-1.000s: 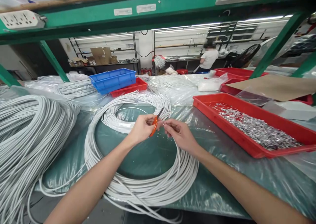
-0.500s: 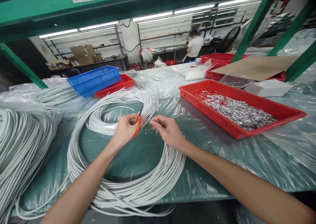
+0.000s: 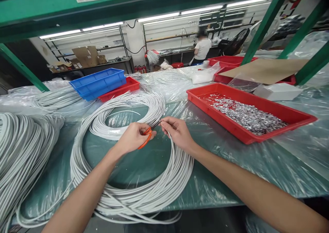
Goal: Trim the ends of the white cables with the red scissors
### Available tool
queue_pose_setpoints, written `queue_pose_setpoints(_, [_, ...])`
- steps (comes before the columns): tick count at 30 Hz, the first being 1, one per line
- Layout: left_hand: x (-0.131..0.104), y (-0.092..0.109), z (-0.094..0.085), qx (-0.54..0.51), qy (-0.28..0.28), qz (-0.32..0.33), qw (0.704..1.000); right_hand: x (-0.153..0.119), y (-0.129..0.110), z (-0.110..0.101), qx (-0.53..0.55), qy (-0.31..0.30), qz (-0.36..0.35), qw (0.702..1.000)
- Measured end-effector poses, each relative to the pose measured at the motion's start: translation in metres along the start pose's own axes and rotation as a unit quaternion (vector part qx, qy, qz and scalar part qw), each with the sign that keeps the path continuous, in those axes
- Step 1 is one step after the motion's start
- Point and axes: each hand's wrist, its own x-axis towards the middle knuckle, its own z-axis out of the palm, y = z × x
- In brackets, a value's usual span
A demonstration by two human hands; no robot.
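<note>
Orange-handled scissors are gripped in my left hand, their dark blades pointing right toward my right fingertips. My right hand pinches the end of a white cable, which runs down into the large coil. The blade tips meet the cable end at my right fingers; whether they are closed on it I cannot make out. Below and around both hands lies the large coil of white cable on the green table. A smaller coil overlaps it at the back.
A red tray of small shiny metal pieces stands to the right. A thick cable bundle lies at the left. Behind are a blue bin on a red bin. Green shelf posts frame the table. A person works farther back.
The scissors have swung from pointing upward to pointing right, and their blades now reach my right fingertips. My right hand has shifted slightly, staying pinched.
</note>
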Motion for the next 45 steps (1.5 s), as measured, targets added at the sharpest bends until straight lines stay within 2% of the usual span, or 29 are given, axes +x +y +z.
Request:
queue_pose_setpoints(5, [-0.002, 0.001, 0.000, -0.024, -0.012, -0.009, 1.000, 0.001, -0.005, -0.007, -0.038, -0.043, -0.023, 0.998])
queue_pose_setpoints(11, [-0.003, 0.000, 0.000, 0.048, 0.011, 0.020, 0.999, 0.002, -0.007, -0.008, -0.038, -0.061, -0.019, 0.997])
queue_pose_setpoints(14, [-0.004, 0.001, -0.002, 0.050, 0.012, 0.015, 0.999, 0.003, -0.008, -0.010, -0.018, -0.071, 0.001, 0.997])
queue_pose_setpoints(19, [-0.004, 0.004, -0.006, -0.005, -0.016, -0.001, 1.000, 0.007, -0.014, -0.016, 0.020, -0.131, 0.068, 0.989])
queue_pose_setpoints(23, [-0.005, 0.007, -0.007, -0.024, -0.035, -0.010, 0.999, 0.008, -0.017, -0.018, 0.031, -0.129, 0.072, 0.989])
queue_pose_setpoints(29, [-0.006, 0.009, -0.008, -0.039, -0.056, -0.021, 0.997, 0.005, -0.014, -0.015, -0.010, -0.083, -0.009, 0.996])
queue_pose_setpoints(32, [-0.005, 0.008, -0.008, -0.044, -0.066, -0.033, 0.996, 0.002, -0.014, -0.012, -0.084, -0.050, -0.066, 0.993])
queue_pose_setpoints(36, [-0.006, 0.009, -0.007, -0.042, -0.067, -0.038, 0.996, -0.004, -0.016, -0.009, -0.236, 0.022, -0.173, 0.956])
queue_pose_setpoints(39, [-0.007, 0.011, -0.005, -0.045, -0.067, -0.043, 0.996, -0.006, -0.016, -0.008, -0.311, 0.036, -0.242, 0.918])
queue_pose_setpoints(41, [-0.007, 0.012, -0.004, -0.049, -0.066, -0.046, 0.996, -0.006, -0.014, -0.007, -0.325, 0.039, -0.254, 0.910])
queue_pose_setpoints(45, [-0.004, 0.008, 0.000, -0.053, -0.052, -0.042, 0.996, -0.007, -0.011, -0.006, -0.298, 0.014, -0.236, 0.925])
